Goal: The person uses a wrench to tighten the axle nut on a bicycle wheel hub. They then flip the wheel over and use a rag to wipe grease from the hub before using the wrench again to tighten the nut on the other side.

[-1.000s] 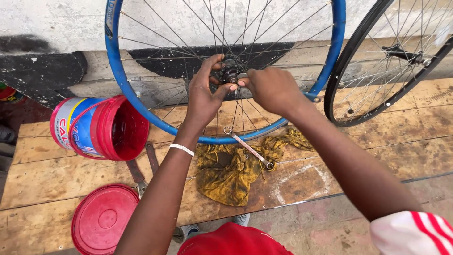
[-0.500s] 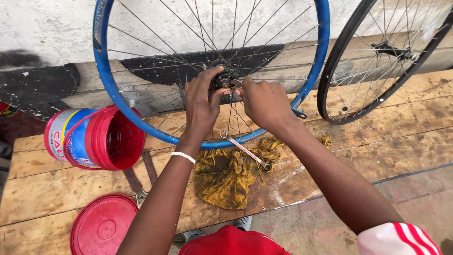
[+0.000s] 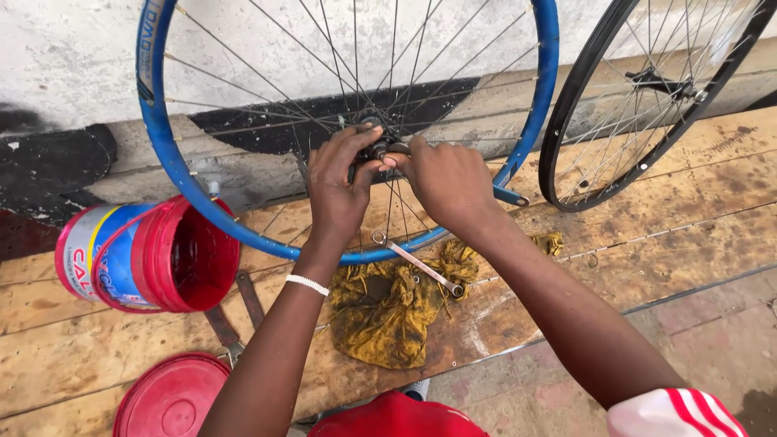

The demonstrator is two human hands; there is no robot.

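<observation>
Spanner [image 3: 417, 265] on rag [image 3: 388, 311] beneath hands.

The hub [image 3: 376, 150] of the blue wheel [image 3: 162, 154] is mostly covered by the fingers of the left hand [image 3: 338, 190] and the right hand [image 3: 447, 182], so what they pinch there cannot be made out. The top of the blue wheel is cut off by the edge above the hands. The black wheel [image 3: 566, 121], to the right of the hands, is cut off too. Below the left arm, the red lid [image 3: 166, 400] runs off the bottom edge.
</observation>
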